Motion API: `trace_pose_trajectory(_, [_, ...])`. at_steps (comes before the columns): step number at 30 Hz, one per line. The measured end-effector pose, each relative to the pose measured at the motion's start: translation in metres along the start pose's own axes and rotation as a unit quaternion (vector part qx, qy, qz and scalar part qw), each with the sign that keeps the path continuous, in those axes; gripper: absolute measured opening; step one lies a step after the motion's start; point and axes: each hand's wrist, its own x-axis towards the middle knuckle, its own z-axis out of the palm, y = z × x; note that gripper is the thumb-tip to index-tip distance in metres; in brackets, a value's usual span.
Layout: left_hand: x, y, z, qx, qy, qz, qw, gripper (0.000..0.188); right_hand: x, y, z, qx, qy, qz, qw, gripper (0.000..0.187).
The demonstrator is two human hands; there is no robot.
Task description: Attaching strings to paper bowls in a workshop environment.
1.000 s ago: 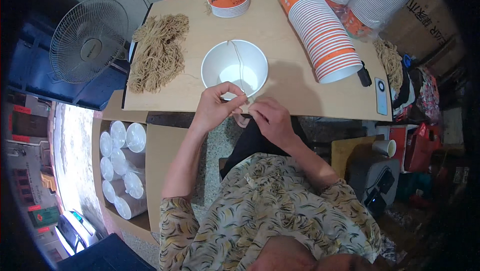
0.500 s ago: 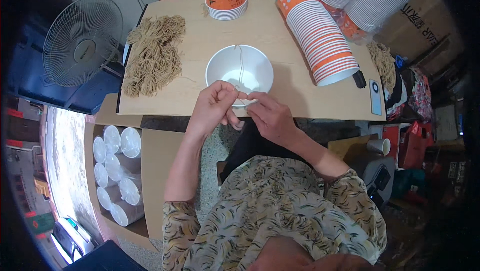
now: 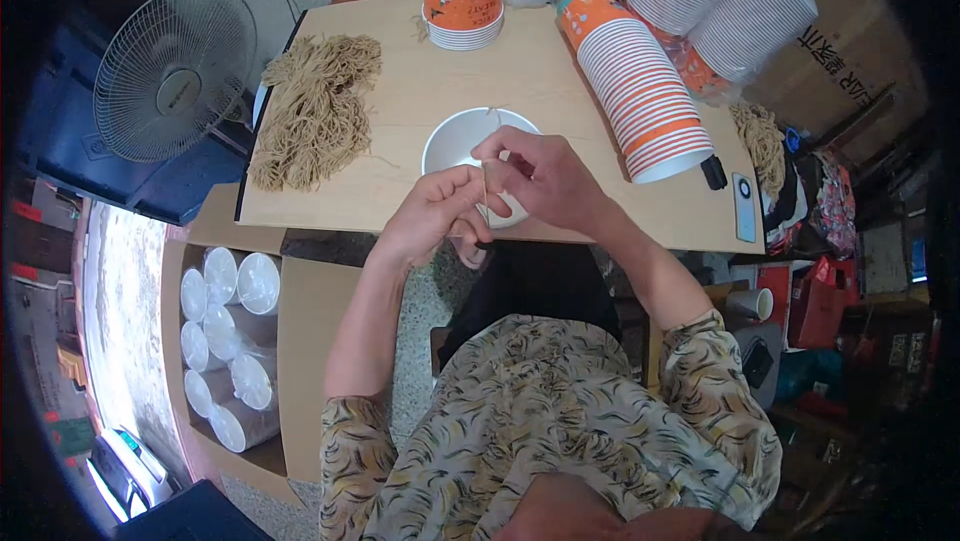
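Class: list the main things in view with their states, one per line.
Left hand: pinching thin cord
Right hand: curled, close beside left hand
White tub: upright, open
Orange tubs at back: upside down, nested
Long tub stack: on its side
Twine at left: loosely heaped
Carton: open, holding wrapped stacks
Fan: upright, spinning unclear
Phone: lying flat

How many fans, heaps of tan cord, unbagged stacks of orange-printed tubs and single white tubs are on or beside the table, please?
Grey wire-caged fan: 1
Tan cord heaps (left heap, right heap): 2
Orange-and-white paper tub stacks (upside-down stack, sideways stack): 2
Single round white paper tub: 1
Total: 6
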Motion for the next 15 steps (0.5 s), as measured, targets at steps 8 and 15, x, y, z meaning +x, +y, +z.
trace_pose_trajectory(8, [-0.003, 0.019, 0.000, 0.006, -0.026, -0.021, 0.999, 0.035, 0.013, 0.021, -0.012, 0.075, -0.029, -0.065, 0.995, 0.007])
trace_pose_trajectory(15, [0.002, 0.014, 0.000, 0.083, 0.034, 0.029, 0.996, 0.026, 0.012, 0.019, -0.018, 0.081, -0.008, -0.056, 0.995, 0.005])
